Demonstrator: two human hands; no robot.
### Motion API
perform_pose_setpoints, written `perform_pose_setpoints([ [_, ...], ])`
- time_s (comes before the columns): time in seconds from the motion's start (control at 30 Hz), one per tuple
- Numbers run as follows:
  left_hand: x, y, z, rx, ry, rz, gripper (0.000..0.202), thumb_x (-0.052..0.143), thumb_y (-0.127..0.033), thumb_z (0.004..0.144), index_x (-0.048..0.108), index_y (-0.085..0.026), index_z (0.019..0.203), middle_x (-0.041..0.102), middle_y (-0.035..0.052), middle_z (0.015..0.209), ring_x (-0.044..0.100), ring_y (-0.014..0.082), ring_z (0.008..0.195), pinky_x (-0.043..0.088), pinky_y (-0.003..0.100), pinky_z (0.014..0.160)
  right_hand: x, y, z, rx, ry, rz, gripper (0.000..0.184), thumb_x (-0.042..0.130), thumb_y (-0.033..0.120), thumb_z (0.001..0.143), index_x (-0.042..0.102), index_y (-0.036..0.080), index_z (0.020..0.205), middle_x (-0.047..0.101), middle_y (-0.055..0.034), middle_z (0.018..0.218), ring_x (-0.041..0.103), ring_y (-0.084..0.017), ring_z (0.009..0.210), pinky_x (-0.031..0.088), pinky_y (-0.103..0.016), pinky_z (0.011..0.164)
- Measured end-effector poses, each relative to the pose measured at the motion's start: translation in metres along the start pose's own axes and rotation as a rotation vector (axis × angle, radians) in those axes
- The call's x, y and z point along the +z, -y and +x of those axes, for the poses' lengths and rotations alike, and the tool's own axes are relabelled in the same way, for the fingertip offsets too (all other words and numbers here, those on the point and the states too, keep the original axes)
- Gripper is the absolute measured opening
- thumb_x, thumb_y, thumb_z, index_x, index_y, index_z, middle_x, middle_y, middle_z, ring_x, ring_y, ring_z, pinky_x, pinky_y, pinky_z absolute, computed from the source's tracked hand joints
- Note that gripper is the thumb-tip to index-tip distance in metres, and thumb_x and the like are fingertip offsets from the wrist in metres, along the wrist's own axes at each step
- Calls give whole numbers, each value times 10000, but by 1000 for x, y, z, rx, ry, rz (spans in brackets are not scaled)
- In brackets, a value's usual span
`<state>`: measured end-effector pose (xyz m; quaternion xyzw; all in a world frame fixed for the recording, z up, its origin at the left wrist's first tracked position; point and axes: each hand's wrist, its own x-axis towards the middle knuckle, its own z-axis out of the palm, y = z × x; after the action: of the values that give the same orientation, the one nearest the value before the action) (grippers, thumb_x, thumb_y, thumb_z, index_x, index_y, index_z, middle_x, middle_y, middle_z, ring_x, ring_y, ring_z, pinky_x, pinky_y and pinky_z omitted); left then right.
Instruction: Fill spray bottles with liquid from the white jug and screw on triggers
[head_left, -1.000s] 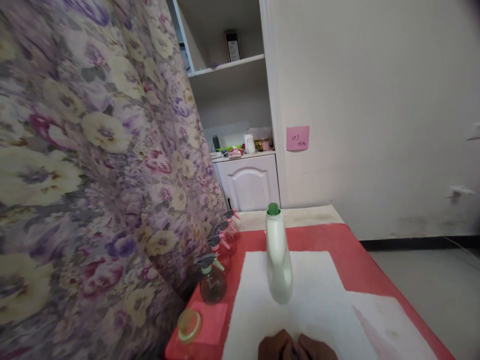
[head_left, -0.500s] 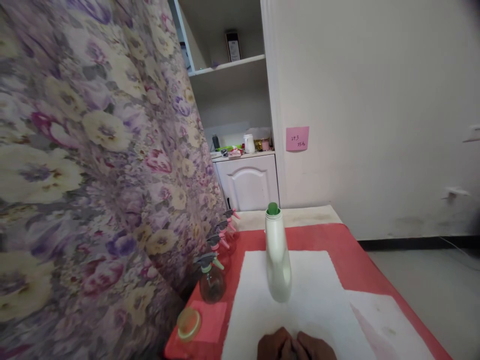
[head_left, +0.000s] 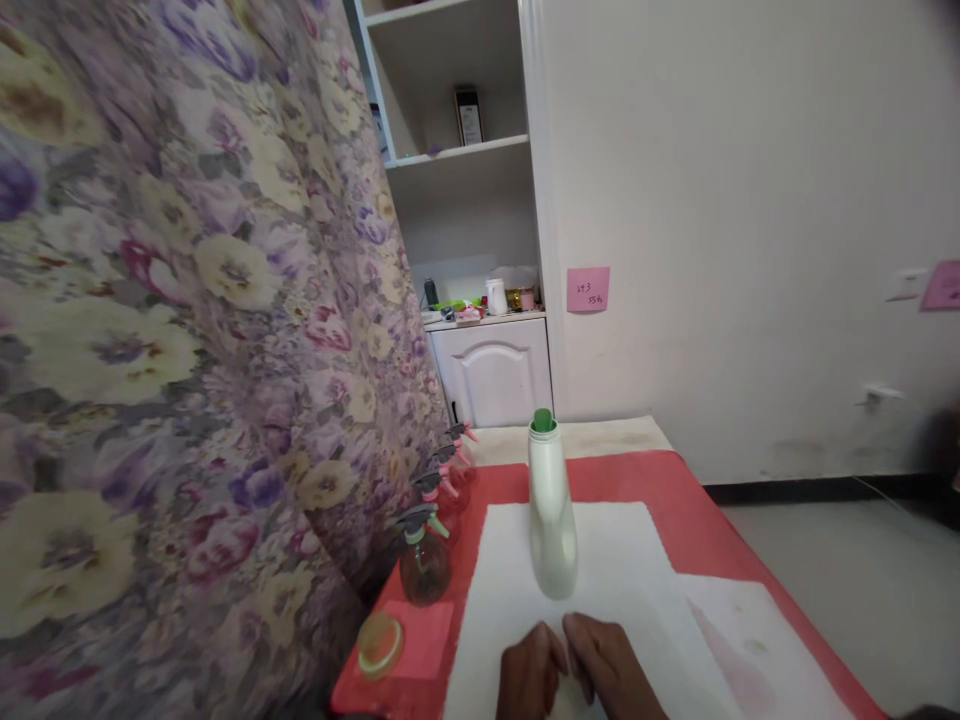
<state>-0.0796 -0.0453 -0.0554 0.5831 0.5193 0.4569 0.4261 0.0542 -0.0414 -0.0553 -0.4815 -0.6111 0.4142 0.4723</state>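
Note:
A pale green-white bottle (head_left: pixel 553 520) with a built-in handle stands upright on a white sheet (head_left: pixel 622 560). A green piece (head_left: pixel 543 420) shows in its uncapped mouth. Just in front of the bottle, apart from it, my left hand (head_left: pixel 529 668) and my right hand (head_left: pixel 606 662) rest close together near the bottom edge of the view. The fingers of both are curled inward and loosely closed. A small gap of white lies between the hands, and I see no object in either.
Along the red table's (head_left: pixel 622 475) left side stand several clear spray bottles, the nearest spray bottle (head_left: pixel 424 570) with a pale green nozzle. A round yellowish lid (head_left: pixel 380 643) lies nearer. Floral curtain (head_left: pixel 225 380) hangs at left; a shelf cabinet (head_left: pixel 491 370) stands behind.
My hands have moved up into view and parted slightly from being pressed together. The camera view has shifted a little. The bottle stays in place on the sheet.

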Motion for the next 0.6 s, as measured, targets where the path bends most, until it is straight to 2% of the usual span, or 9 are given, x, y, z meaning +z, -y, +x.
perform_pose_setpoints([
  [0.07, -10, -20, 7, 2, 2, -32, 681, 235, -735, 862, 580, -211, 597, 336, -58, 416, 343, 130, 450, 297, 274, 521, -5, 25, 5, 2, -49, 60, 657, 280, 711, 904, 470, 210, 524, 414, 50, 431, 472, -128, 478, 395, -253, 575],
  [0.1, -15, -30, 10, 7, -7, -45, 702, 183, -714, 883, 571, -205, 595, 321, -62, 412, 320, 123, 446, 265, 270, 520, -8, 35, 8, -1, -66, 82, 667, 272, 723, 900, 481, 209, 530, 426, 49, 429, 476, -127, 481, 398, -251, 581],
  [0.2, -28, -59, 15, 70, -62, -52, 714, 143, -694, 898, 557, -199, 594, 339, -57, 430, 304, 118, 457, 227, 267, 520, -15, 62, 15, -23, -87, 114, 725, 198, 759, 885, 499, 208, 522, 410, 52, 388, 445, -116, 442, 383, -245, 561],
  [0.33, -39, -88, 17, 121, -34, -9, 760, 89, -752, 854, 547, -212, 578, 337, -51, 409, 305, 124, 439, 232, 269, 497, -21, 88, 20, -46, -76, 171, 791, 98, 811, 841, 487, 212, 501, 379, 53, 346, 359, -97, 379, 341, -239, 508],
  [0.47, -41, -100, 17, 128, -16, 33, 785, 66, -787, 821, 544, -219, 566, 352, -46, 400, 320, 127, 431, 243, 271, 486, -22, 96, 21, -18, -51, 180, 829, 51, 837, 808, 484, 210, 481, 372, 49, 319, 338, -90, 363, 335, -236, 504],
  [0.6, -38, -98, 17, 107, -15, 46, 788, 76, -780, 828, 549, -217, 546, 365, -43, 382, 334, 125, 413, 246, 267, 477, -21, 91, 20, 33, -53, 140, 848, 29, 844, 796, 479, 209, 459, 362, 48, 303, 341, -90, 355, 331, -241, 503],
])
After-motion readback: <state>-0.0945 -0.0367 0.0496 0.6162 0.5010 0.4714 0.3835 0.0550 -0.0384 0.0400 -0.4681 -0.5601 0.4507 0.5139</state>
